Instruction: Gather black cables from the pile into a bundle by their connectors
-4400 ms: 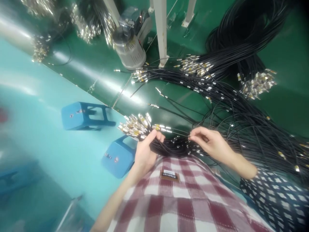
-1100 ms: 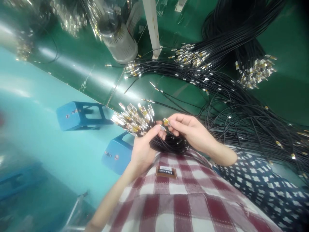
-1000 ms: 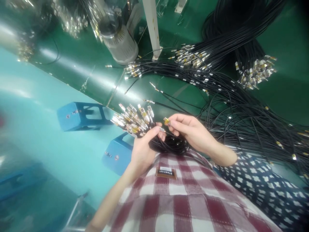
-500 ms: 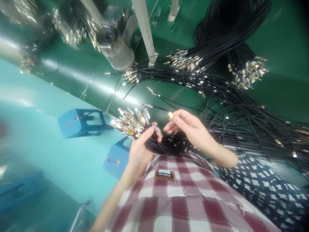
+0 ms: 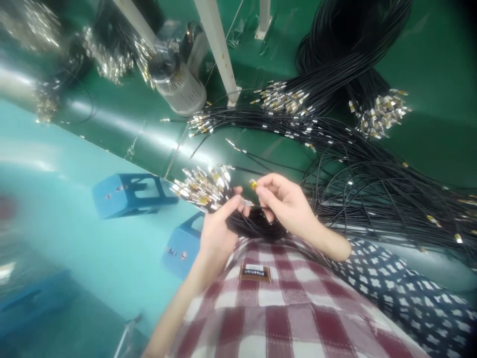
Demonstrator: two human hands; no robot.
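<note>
My left hand is closed round a thick bundle of black cables close to my checked apron. Their shiny connector ends fan out past the thumb to the upper left. One cable end with a whitish tip sticks out between the left thumb and fingers, pointing right. My right hand is just to the right, thumb and forefinger pinching a small yellow and silver tag. What lies under its other fingers is hidden.
Across the green table lies a long spread of black cables, with a coiled bundle behind. A grey machine stands beside a white post. Blue stools are on the floor at left. Patterned cloth shows at right.
My right hand has moved a little left, bringing the tag closer to the left hand. The left hand keeps its hold on the bundle. The whole view has shifted slightly.
</note>
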